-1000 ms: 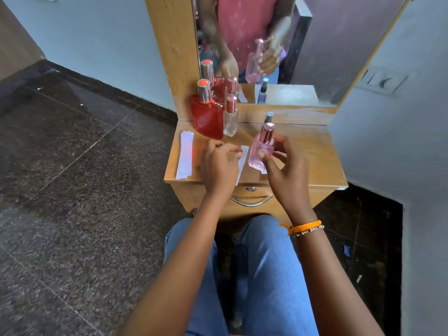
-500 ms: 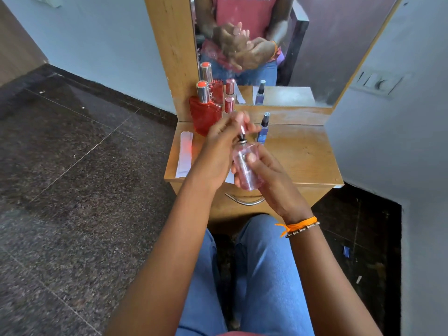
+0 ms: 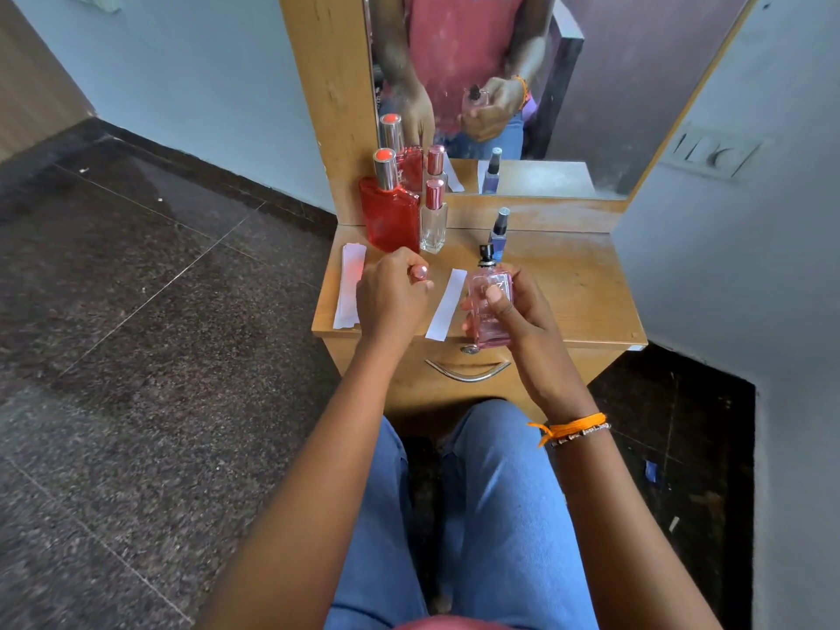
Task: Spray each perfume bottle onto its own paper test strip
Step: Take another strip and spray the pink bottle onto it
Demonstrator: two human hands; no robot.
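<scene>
So, head view only: the right hand [image 3: 513,311] is wrapped around a pink perfume bottle [image 3: 490,302], thumb across its front face, holding it upright just above the front edge of the wooden counter [image 3: 582,293]; its black spray nozzle [image 3: 485,254] is bare, cap off. The left hand [image 3: 391,297] is curled loosely around a small pink cap [image 3: 418,272], held low over the counter to the left of the pink bottle. A single white test strip [image 3: 446,304] lies flat on the counter between the two hands, just left of the pink bottle. A stack of spare strips [image 3: 350,286] sits further left of the bottle, near the counter's left edge. Behind the pink bottle, toward the mirror [image 3: 591,84]: a small blue spray bottle [image 3: 499,234] just behind it, and to the back left a clear bottle with pink cap [image 3: 434,220] beside a large red bottle [image 3: 390,216], both capped. Step in hand, as I read it: uncapping done, spraying not yet started. The next move likely calls for putting the cap down, then either lifting the strip with the left hand or aiming the nozzle at it where it lies, and pressing with a right finger. Nozzle direction can't be told from here.
</scene>
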